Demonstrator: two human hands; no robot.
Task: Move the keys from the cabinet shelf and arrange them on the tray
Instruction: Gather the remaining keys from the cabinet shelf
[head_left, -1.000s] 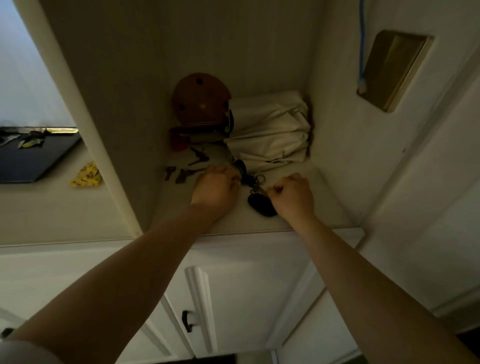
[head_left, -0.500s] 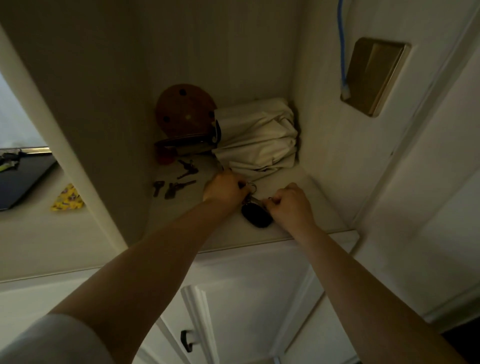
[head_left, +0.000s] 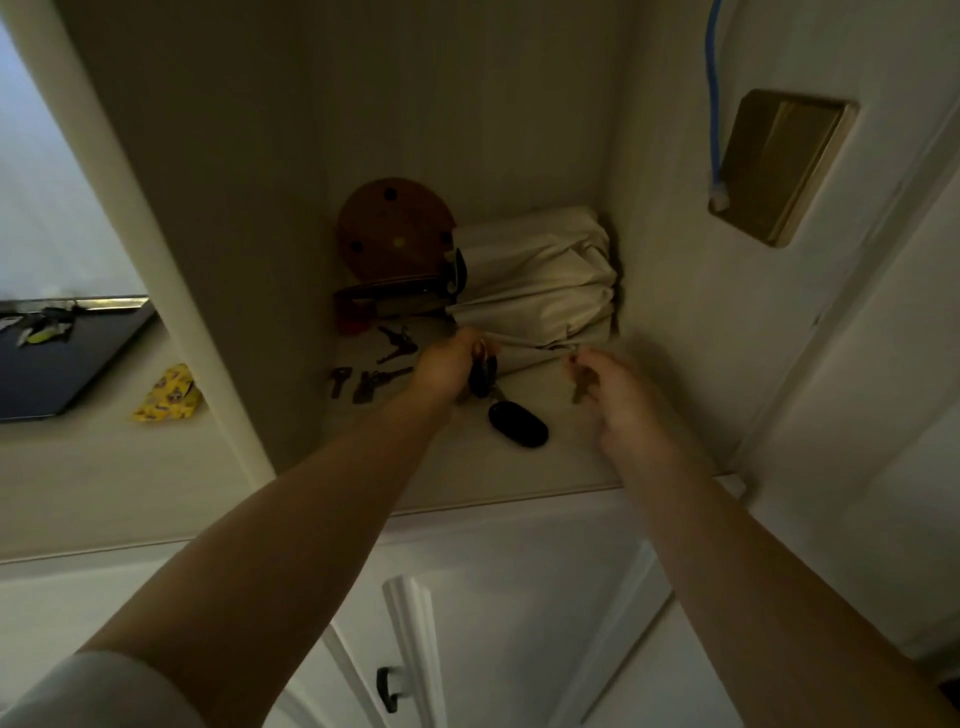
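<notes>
Far left, dark flat tray (head_left: 78, 364) on the pale bench (head_left: 104, 467), a few small keys already at its top edge; a yellow printed packet (head_left: 167, 396) lies beside it.

Cabinet shelf (head_left: 571, 457), left part: loose dark metal keys (head_left: 371, 383) lie flat, long axes roughly pointing toward the left hand, with another small bunch just behind them. All sit just left of that hand, well apart from the right.

Left hand (head_left: 449, 370): fingers closed on a dark bunch of keys (head_left: 483, 375), lifted; the black oval key fob (head_left: 518, 423) hangs from it, low over the shelf or touching, cannot tell.

Right hand (head_left: 615, 387): fingers loosely curled on a small brass-coloured key (head_left: 581, 387), blade pointing down; blurred, so grip uncertain.

Behind: round brown wooden disc (head_left: 395, 228) and folded cream cloth (head_left: 535, 283).

Judgement: both hands loaded; tray lies down-left, so left hand is nearer both tray and remaining keys.
</notes>
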